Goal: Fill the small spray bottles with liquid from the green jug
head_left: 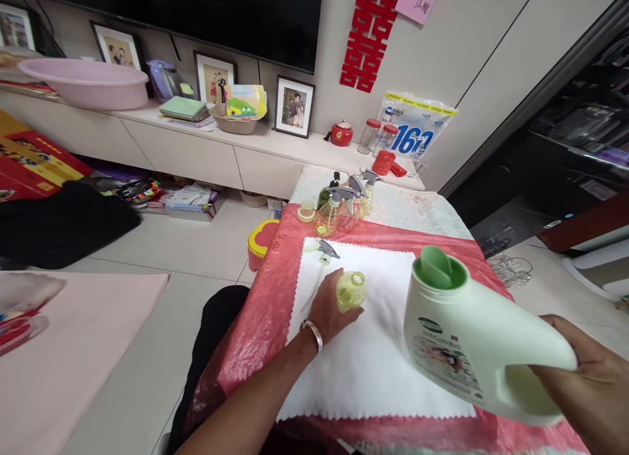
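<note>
My left hand point(331, 305) is wrapped round a small yellow-green see-through bottle point(352, 292) with an uncapped neck, upright over the white cloth point(363, 370). My right hand point(584, 370) grips the handle of a large pale green detergent jug point(457, 337), which is tilted a little with its green pour spout point(436, 268) uncovered. The jug is to the right of the bottle, and the two are apart. A grey spray trigger head point(328, 248) with its thin tube lies on the cloth just beyond my left hand.
Several spray bottles point(327, 219) stand at the table's far left beside a pale yellow cap point(306, 210). A red plastic sheet point(265, 304) covers the table under the cloth. A yellow and red stool point(260, 242) is left of the table. Jars point(368, 137) stand on the cabinet behind.
</note>
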Demonstrator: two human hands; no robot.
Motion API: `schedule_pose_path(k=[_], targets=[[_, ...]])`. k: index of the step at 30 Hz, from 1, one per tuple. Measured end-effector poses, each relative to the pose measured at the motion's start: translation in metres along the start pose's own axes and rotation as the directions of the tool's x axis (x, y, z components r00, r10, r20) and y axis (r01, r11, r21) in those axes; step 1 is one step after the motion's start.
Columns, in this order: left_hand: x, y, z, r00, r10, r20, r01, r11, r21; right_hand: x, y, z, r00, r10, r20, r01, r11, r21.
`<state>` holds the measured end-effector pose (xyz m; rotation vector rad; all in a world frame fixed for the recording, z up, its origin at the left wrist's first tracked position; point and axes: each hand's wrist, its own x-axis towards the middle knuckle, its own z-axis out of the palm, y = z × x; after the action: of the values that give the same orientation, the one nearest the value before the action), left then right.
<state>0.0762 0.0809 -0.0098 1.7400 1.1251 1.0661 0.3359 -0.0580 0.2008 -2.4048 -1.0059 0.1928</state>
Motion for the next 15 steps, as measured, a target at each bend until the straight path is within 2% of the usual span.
schedule_pose_path(k=[3, 6, 10, 15], targets=[[0.0, -0.001, 0.001, 1.0, -0.003, -0.003, 0.003, 1.0, -0.002, 0.003, -0.001, -0.003, 0.996, -0.039, 0.078, 0.048, 0.991, -0.121], [0.0, -0.002, 0.003, 1.0, 0.009, -0.006, -0.009, 1.0, -0.002, 0.006, -0.005, -0.003, 0.982, -0.146, 0.121, 0.171, 0.96, -0.224], [0.0, -0.002, 0.003, 1.0, 0.01, -0.02, -0.011, 1.0, -0.007, 0.007, -0.005, -0.001, 0.937, -0.32, 0.141, 0.347, 0.899, -0.268], [0.0, 0.0, 0.002, 1.0, 0.005, -0.013, -0.006, 1.0, -0.02, 0.013, -0.004, -0.001, 0.903, -0.383, 0.194, 0.427, 0.844, -0.325]])
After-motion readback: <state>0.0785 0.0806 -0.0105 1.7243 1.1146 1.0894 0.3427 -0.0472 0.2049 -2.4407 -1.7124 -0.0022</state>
